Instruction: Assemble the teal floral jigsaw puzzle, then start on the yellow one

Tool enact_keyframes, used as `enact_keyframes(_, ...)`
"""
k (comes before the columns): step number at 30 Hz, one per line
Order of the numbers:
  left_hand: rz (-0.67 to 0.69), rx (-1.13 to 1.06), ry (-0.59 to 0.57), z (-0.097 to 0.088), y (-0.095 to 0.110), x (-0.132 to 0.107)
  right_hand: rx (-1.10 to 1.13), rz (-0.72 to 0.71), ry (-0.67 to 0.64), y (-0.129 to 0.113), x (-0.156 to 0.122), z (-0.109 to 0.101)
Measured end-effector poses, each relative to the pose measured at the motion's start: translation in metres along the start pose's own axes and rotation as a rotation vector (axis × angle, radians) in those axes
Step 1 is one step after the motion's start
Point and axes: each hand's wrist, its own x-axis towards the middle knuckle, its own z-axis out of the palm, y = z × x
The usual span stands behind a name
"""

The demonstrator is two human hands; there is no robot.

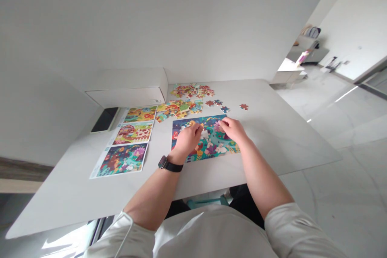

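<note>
A mostly assembled jigsaw puzzle (211, 154) with rabbits, flowers and a dark blue sky lies flat before me. Pale gaps show near its middle and upper left. Over its middle, my left hand (190, 139) is closed, thumb and fingers pinched together; whatever they hold is hidden. My right hand (235, 130) is also closed, its fingertips at the pink flower in the puzzle's upper right; no piece can be made out in them. Just beyond the puzzle lie loose blue pieces (225, 109) and reddish pieces (244, 107).
Two heaps of puzzle pieces, a yellow-green one (172, 109) and a mixed one (193, 89), lie behind the puzzle. A reference sheet (122, 157) with three pictures is at left, beside a dark phone (105, 119). A white box (127, 88) stands against the wall.
</note>
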Motion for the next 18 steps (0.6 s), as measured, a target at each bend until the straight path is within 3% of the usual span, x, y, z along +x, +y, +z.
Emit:
enact_keyframes(5, -0.021, 0.001, 0.058, -0.005, -0.001, 0.000, 0.068, 0.036, 0.111, 0.004, 0.003, -0.001)
enact_keyframes(9, -0.028, -0.020, 0.125, -0.008, 0.000, -0.001, 0.157, 0.081, 0.114, 0.008, 0.015, -0.005)
enact_keyframes(18, 0.015, -0.270, 0.254, -0.006, -0.003, -0.009, -0.072, 0.184, 0.129, 0.030, 0.087, -0.029)
